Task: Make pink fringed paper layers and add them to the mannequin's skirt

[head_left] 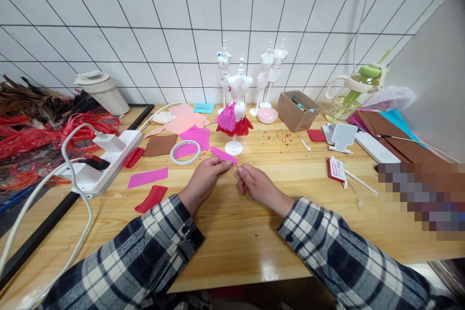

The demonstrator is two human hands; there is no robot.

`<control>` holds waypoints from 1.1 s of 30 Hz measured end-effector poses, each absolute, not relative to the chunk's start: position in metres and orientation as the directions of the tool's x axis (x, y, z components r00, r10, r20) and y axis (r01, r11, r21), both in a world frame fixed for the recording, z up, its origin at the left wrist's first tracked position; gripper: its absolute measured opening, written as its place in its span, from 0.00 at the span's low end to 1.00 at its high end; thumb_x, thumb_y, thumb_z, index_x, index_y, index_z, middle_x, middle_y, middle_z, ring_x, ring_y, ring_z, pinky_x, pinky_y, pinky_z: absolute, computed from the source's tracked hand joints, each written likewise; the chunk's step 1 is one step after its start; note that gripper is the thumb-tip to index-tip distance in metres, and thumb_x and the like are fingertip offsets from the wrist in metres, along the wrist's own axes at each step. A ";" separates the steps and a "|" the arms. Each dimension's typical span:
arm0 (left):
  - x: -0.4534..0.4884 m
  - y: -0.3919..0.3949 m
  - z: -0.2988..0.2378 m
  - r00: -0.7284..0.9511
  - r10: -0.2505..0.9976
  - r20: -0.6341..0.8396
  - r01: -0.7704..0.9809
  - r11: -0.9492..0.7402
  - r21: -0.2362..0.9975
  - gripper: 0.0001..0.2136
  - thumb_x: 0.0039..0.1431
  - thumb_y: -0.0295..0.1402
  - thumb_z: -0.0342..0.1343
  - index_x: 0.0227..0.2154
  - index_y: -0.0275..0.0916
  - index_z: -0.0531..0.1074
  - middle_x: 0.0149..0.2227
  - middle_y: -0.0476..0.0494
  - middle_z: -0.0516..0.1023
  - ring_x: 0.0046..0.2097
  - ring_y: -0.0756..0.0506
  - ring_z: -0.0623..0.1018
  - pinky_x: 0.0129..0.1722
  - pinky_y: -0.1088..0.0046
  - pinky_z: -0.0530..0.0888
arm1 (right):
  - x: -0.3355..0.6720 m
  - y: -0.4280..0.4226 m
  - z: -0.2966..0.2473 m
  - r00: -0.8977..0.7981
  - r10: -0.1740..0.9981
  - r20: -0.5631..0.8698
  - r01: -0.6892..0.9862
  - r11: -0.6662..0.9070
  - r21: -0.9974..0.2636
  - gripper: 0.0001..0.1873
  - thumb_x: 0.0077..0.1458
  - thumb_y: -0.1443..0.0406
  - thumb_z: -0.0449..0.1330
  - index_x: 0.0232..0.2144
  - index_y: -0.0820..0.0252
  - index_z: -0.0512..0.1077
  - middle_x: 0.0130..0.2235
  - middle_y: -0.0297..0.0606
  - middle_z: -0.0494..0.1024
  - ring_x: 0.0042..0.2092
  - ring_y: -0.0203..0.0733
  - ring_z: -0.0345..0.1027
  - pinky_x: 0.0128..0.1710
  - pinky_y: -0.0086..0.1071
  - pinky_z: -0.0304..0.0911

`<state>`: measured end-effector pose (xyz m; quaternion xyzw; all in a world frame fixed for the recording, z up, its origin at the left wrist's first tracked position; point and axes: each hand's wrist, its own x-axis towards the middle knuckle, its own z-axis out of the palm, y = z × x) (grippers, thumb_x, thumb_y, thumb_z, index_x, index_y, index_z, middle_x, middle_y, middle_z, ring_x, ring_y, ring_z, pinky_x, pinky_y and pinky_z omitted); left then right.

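Note:
My left hand [209, 174] pinches a narrow strip of magenta crepe paper [222, 155] between thumb and fingers. At the strip's near end, my right hand [259, 186] is closed in a pinch on something thin and small that I cannot make out. Just beyond them stands a small white dress-form mannequin [240, 85], upright on a round base, with a red fringed paper skirt [236, 128] and a gathered magenta piece [225, 117] at its hip. A roll of white tape [173, 159] lies left of my left hand, partly over a magenta sheet [203, 138].
More mannequins [267, 68] stand by the tiled wall. A cardboard box [296, 116] and a pink dish [268, 115] sit at the back. Left are a power strip [112, 167], cables and paper pieces [148, 178]. Right are a bottle [345, 101] and a phone stand [343, 136].

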<state>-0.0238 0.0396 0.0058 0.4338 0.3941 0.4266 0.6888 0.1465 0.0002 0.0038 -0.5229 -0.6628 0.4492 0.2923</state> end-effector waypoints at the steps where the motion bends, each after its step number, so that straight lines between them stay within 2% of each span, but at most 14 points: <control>1: -0.024 0.040 0.005 0.321 0.931 -0.174 -0.247 0.260 0.934 0.11 0.46 0.37 0.69 0.27 0.35 0.78 0.29 0.46 0.80 0.33 0.48 0.75 0.38 0.72 0.70 | 0.147 0.000 0.004 -0.285 0.955 -0.086 0.434 0.049 -0.900 0.22 0.68 0.53 0.42 0.27 0.57 0.61 0.23 0.30 0.70 0.25 0.32 0.60 0.28 0.28 0.55; 5: -0.025 0.041 0.004 0.320 0.932 -0.170 -0.255 0.257 0.932 0.11 0.45 0.36 0.70 0.27 0.35 0.78 0.30 0.46 0.81 0.34 0.48 0.76 0.40 0.71 0.71 | 0.149 -0.001 0.006 -0.296 0.950 -0.104 0.420 0.031 -0.907 0.22 0.67 0.51 0.41 0.29 0.57 0.62 0.23 0.30 0.70 0.25 0.33 0.61 0.27 0.28 0.55; 12: -0.025 0.042 0.010 0.298 0.930 -0.216 -0.332 0.313 0.890 0.11 0.37 0.33 0.72 0.24 0.35 0.78 0.29 0.47 0.80 0.34 0.50 0.76 0.42 0.74 0.71 | 0.152 -0.004 0.016 -0.287 0.946 -0.153 0.396 -0.029 -0.918 0.21 0.67 0.52 0.40 0.29 0.57 0.60 0.21 0.28 0.67 0.24 0.34 0.60 0.28 0.29 0.56; 17: -0.026 0.043 0.011 0.362 0.902 -0.237 -0.291 0.351 0.890 0.11 0.38 0.33 0.72 0.26 0.35 0.80 0.29 0.45 0.81 0.34 0.49 0.77 0.41 0.73 0.72 | 0.153 -0.002 0.019 -0.289 0.948 -0.136 0.375 -0.019 -0.927 0.22 0.66 0.50 0.43 0.27 0.56 0.60 0.20 0.27 0.62 0.23 0.34 0.56 0.26 0.29 0.54; 22: -0.028 0.044 0.010 0.414 0.877 -0.243 -0.255 0.368 0.894 0.12 0.40 0.35 0.71 0.28 0.34 0.81 0.29 0.44 0.82 0.36 0.46 0.78 0.42 0.71 0.73 | 0.155 -0.001 0.020 -0.309 0.934 -0.178 0.303 -0.081 -0.950 0.22 0.64 0.48 0.45 0.26 0.56 0.58 0.20 0.26 0.59 0.22 0.33 0.52 0.24 0.28 0.52; 29: -0.028 0.044 0.011 0.425 0.872 -0.241 -0.240 0.365 0.899 0.12 0.41 0.35 0.71 0.27 0.34 0.81 0.28 0.43 0.81 0.35 0.45 0.78 0.43 0.68 0.72 | 0.155 -0.002 0.022 -0.328 0.910 -0.256 0.289 -0.161 -0.944 0.21 0.64 0.49 0.46 0.26 0.56 0.59 0.20 0.26 0.59 0.21 0.32 0.50 0.22 0.27 0.49; 33: -0.028 0.043 0.012 0.439 0.868 -0.234 -0.236 0.363 0.902 0.12 0.41 0.36 0.71 0.28 0.34 0.81 0.28 0.42 0.81 0.35 0.44 0.79 0.44 0.66 0.72 | 0.155 -0.001 0.021 -0.330 0.913 -0.239 0.270 -0.152 -0.951 0.23 0.63 0.47 0.46 0.25 0.56 0.58 0.19 0.26 0.58 0.21 0.32 0.49 0.22 0.27 0.49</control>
